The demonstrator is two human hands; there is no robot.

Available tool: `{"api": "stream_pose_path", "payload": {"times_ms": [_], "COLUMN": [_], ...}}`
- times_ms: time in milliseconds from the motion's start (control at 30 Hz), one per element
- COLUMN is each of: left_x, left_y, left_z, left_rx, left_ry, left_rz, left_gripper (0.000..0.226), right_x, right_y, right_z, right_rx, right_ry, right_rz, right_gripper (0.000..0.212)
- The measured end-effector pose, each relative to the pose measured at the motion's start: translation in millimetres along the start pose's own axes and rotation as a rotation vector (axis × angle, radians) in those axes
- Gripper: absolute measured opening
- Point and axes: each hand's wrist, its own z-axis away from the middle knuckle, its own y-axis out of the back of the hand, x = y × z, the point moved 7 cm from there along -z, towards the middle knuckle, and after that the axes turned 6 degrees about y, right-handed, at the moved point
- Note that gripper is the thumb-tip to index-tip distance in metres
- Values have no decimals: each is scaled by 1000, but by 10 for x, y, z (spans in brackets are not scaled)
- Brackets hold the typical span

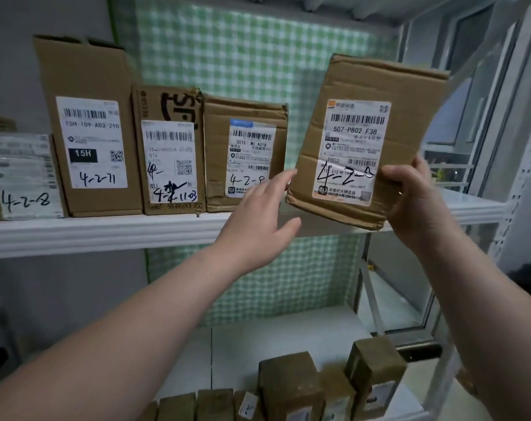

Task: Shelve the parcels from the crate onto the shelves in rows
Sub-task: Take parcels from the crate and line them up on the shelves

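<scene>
My right hand grips the lower right corner of a brown cardboard parcel with a white label, tilted above the right end of the upper white shelf. My left hand is open, fingers spread, just left of that parcel's lower left corner and in front of the small parcel marked 4-2-8. A row stands on the shelf: a tall box marked 4-2-71, a middle box, and a clear-wrapped parcel at the far left.
Several more brown parcels stand on the lower shelf. Green checked cloth hangs behind the shelves. A white perforated shelf post and a window are at the right.
</scene>
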Motion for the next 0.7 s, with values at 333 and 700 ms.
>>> {"api": "stream_pose_path", "payload": {"times_ms": [333,700], "left_x": [24,-37], "left_y": [-418,-623], "left_z": [-209,-210], "left_rx": [12,-4], "left_ry": [166,282], "left_rz": [-192,-410], "left_gripper": [63,67], "right_x": [438,303], "right_y": [-5,-123], "right_z": [-606,-259], "right_rx": [-280,-146], "right_ry": [-53,799], "right_rz": [58,1182], "right_gripper": [93,76]}}
